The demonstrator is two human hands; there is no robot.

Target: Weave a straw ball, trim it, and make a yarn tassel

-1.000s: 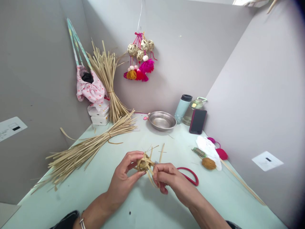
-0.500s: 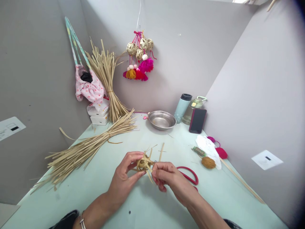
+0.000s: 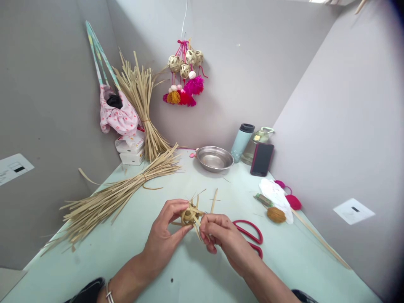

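Left hand (image 3: 162, 233) holds a woven ball (image 3: 188, 216) — right hand (image 3: 223, 235) pinches a strip (image 3: 198, 221).

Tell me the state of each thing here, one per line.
Small tan woven ball, ends loose
Left hand, holding the ball
Right hand, pinching a tan strip
Red-handled scissors, partly hidden; open or shut unclear
Round steel bowl, upright
Light-blue cylindrical tumbler, lidded
Dark rectangular phone, screen unlit
Long tan straw bundle, tied, lying
Tall tan straw bundle, tied, standing
Pink dotted cloth bag, hanging open

No legible text: markings on white wall plate (image 3: 11, 169) and white box (image 3: 131, 156) too small
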